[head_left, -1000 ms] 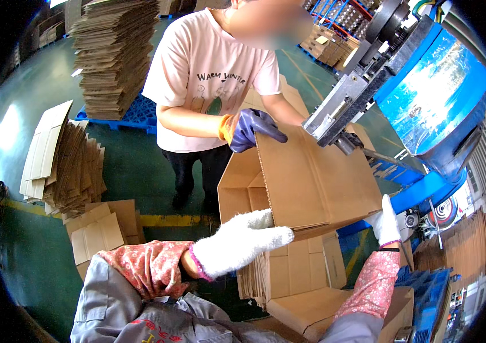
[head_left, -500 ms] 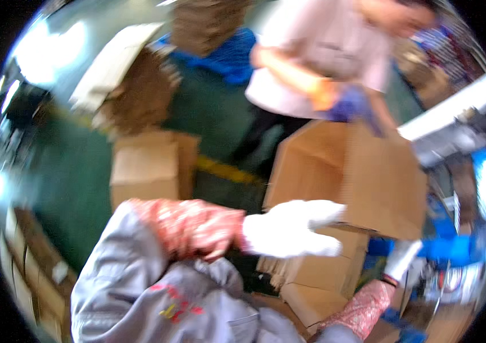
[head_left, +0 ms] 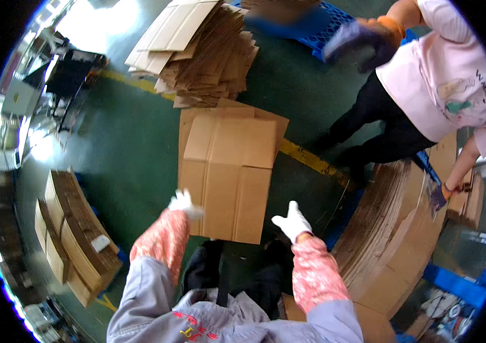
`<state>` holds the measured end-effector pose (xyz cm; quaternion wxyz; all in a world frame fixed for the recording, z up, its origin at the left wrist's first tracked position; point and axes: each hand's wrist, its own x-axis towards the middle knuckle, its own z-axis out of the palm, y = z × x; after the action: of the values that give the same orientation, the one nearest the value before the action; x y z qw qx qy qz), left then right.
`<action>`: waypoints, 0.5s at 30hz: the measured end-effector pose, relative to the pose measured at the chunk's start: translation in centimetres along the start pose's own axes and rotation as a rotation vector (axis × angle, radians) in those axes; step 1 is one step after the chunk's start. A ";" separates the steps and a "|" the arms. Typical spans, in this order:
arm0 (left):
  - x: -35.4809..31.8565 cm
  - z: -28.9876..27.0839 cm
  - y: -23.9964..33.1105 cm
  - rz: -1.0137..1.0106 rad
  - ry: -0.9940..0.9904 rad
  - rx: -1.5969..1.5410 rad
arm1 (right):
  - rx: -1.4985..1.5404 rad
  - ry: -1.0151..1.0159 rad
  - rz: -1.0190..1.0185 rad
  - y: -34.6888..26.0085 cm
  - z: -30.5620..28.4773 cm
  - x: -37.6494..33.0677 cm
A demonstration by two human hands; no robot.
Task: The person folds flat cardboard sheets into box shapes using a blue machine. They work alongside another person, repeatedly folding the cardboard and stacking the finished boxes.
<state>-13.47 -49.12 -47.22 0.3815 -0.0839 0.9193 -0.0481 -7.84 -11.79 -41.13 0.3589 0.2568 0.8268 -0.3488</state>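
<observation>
A brown cardboard box [head_left: 228, 197] with folded flaps stands on the floor right in front of me, over a wider piece of cardboard. My left hand [head_left: 186, 204], in a white glove, is at the box's left edge with its fingers spread; whether it touches the cardboard I cannot tell. To the right of the box, apart from it, my right hand [head_left: 293, 222] is also gloved in white. It is open, thumb and fingers apart, and holds nothing. Pink patterned sleeve covers are on both my forearms.
Flat cartons lie in a tall pile [head_left: 214, 60] beyond the box. Beside my right arm is a long stack of cardboard [head_left: 391, 228], which a co-worker [head_left: 420, 91] touches with one gloved hand. More cartons [head_left: 77, 234] stand at left. A blue pallet [head_left: 334, 23] lies far back.
My view has swung left, bringing the box on the floor to the middle. The large open box beside the co-worker no longer shows. My hands now flank the floor box.
</observation>
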 end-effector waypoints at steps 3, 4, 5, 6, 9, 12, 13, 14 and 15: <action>-3.8 0.4 9.3 0.451 -0.256 -0.011 | 0.308 0.289 -0.208 11.0 -4.6 -5.6; -4.7 1.3 12.5 0.554 -0.247 -0.013 | 0.253 0.300 -0.176 13.3 -8.0 -9.8; -6.9 3.3 13.4 0.656 -0.209 -0.042 | 0.210 0.285 -0.108 15.4 -10.4 -16.1; -8.5 3.1 17.7 0.745 -0.164 -0.094 | 0.178 0.343 -0.052 17.4 -14.7 -21.7; -15.2 0.0 27.1 0.996 -0.110 -0.237 | -0.113 0.633 0.138 26.3 -24.2 -36.6; -28.4 -2.5 38.9 1.337 -0.162 -0.235 | -0.275 0.915 0.532 37.3 -33.3 -54.3; -35.4 -4.0 43.7 1.487 -0.160 -0.217 | -0.284 1.021 0.664 41.6 -36.2 -59.1; -39.4 -2.4 45.9 1.690 -0.213 -0.172 | -0.235 1.076 0.860 46.5 -35.3 -62.8; -43.1 -0.5 48.3 1.887 -0.264 -0.143 | -0.184 1.093 1.016 50.3 -34.3 -65.6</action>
<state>10.38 6.54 -24.35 0.3576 0.6641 0.5582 0.3457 51.92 34.27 6.96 0.0344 0.7123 0.6928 0.1075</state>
